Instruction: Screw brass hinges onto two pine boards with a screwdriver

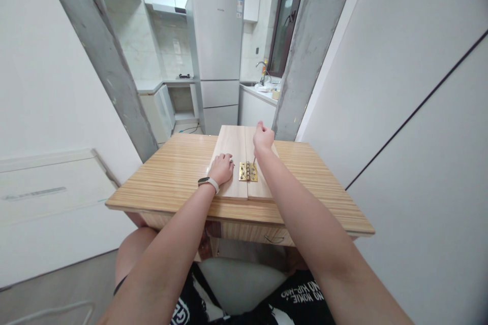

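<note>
A brass hinge (248, 171) lies open across the seam between the left wooden board (233, 142) and the right wooden board (263, 190). My right hand (263, 137) is closed in a fist above the right board, around a screwdriver (254, 159). Only its thin shaft shows, pointing down at the upper right of the hinge; the handle is hidden in the fist. My left hand (221, 167) rests on the left board beside the hinge, fingers bent. A small dark thing sticks out at its fingertips, too small to name.
Both boards lie on a wood-grain table (168, 172) with a drawer (251, 233) at its front. Behind it stand a grey fridge (219, 40) and a sink counter (259, 94). A white wall panel (412, 111) closes in the right side.
</note>
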Demonstrator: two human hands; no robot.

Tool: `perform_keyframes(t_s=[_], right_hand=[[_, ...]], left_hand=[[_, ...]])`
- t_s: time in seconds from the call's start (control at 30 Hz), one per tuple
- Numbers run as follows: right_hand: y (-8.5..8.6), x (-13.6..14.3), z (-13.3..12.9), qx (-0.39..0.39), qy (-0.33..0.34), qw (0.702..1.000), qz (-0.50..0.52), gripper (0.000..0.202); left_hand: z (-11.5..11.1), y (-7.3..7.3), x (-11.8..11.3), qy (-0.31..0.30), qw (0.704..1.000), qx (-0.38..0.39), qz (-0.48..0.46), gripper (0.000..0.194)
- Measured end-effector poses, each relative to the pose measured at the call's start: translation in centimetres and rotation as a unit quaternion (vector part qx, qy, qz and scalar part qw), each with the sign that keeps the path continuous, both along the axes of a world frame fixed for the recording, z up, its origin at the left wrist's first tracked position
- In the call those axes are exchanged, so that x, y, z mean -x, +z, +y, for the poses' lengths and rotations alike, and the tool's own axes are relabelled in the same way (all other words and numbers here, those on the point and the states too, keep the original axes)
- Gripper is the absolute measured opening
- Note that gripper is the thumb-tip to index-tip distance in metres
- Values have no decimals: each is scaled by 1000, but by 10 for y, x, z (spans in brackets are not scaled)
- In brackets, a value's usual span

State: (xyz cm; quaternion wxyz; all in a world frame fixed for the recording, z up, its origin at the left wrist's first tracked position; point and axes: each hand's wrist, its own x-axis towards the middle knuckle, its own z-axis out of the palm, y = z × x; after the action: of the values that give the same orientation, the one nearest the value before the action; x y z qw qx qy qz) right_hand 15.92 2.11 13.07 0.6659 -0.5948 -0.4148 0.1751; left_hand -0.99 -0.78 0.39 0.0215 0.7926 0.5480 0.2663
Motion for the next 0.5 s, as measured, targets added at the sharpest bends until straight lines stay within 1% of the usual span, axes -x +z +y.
perform_keyframes(t_s=[0.03,0.13,0.23,0.37,0.4,0.43,0.47,0.5], right_hand=[[-1,5,-2,-2,-29,1000,0,56],[-3,19,-12,-16,-56,998,7,55],[0,28,-22,-4,-59,998,1,54],[6,28,-24,21,-58,998,-4,52],[8,27,-24,22,-44,999,-7,51],[9,24,-23,21,-14,1000,-16,50],[10,21,-22,22,35,999,-32,49],[11,18,-21,25,103,993,-44,49]], left_hand=[[0,0,0,0,1000,-2,1,34],[-1,0,-1,-2,1000,-8,2,35],[-1,0,-1,-2,1000,-8,1,36],[-2,1,-1,2,1000,-7,-1,35],[-2,1,-1,3,1000,-7,-1,35],[-2,1,-1,4,1000,-7,-1,34],[-2,1,-1,5,1000,-6,-1,34],[-3,2,-1,5,1000,-4,0,34]])
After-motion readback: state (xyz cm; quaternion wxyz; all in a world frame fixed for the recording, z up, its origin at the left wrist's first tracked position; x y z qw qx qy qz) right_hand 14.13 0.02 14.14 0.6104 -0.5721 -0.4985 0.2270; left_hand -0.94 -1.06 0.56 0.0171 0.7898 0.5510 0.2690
